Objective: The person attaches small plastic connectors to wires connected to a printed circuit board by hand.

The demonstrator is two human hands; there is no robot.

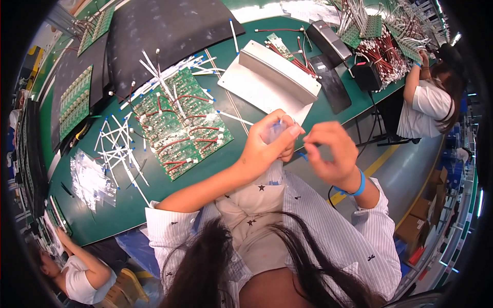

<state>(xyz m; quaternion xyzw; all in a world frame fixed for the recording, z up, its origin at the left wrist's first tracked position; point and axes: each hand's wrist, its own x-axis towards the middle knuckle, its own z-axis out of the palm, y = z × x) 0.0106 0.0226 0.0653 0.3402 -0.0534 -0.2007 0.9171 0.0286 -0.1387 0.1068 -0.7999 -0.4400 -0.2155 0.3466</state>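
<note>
My left hand (271, 139) is closed round a crumpled piece of clear plastic that looks like a small bag (276, 131), held in front of my chest at the table's near edge. Just to its right is my right hand (333, 150), its fingers curled and thumb bent toward the index finger; anything in that pinch is too small to make out. A blue band (358, 186) circles my right wrist. Left of my hands lies a green circuit board panel (179, 126) with red and black wire leads. One white flat cable with blue ends (233, 117) reaches from it toward my left hand.
More flat cables (117, 149) lie scattered beside clear plastic bags (92, 179). A bent white metal plate (272, 77) stands behind my hands. Black mats (169, 31) and wire bundles (382, 56) fill the back. Co-workers sit at right (426, 102) and lower left (84, 274).
</note>
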